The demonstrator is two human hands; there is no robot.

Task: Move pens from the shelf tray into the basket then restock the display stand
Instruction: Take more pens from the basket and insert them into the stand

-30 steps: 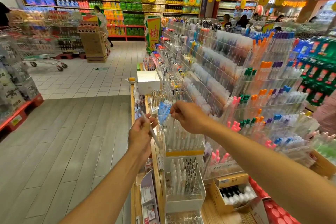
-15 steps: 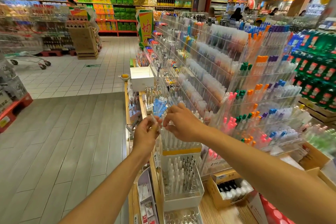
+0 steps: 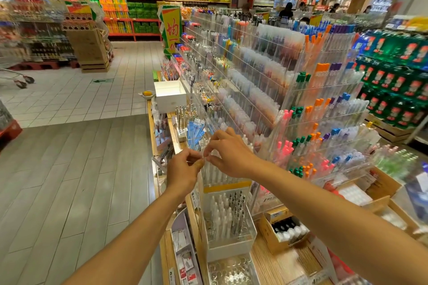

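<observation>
Head view, left hand [image 3: 185, 169], right hand [image 3: 228, 154], fingertips meeting

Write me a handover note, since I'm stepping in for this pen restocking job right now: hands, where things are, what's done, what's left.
Left hand: pinches a thin clear pen, barely visible, at its fingertips.
Right hand: fingers pinch at the same spot, meeting the left.
Both are above the clear acrylic stand of white pens, yellow strip below; a lower white-based tray of pens sits in front.
Done: cannot tell. No basket in view.
Left: probably seat this pen, then continue restocking.
</observation>
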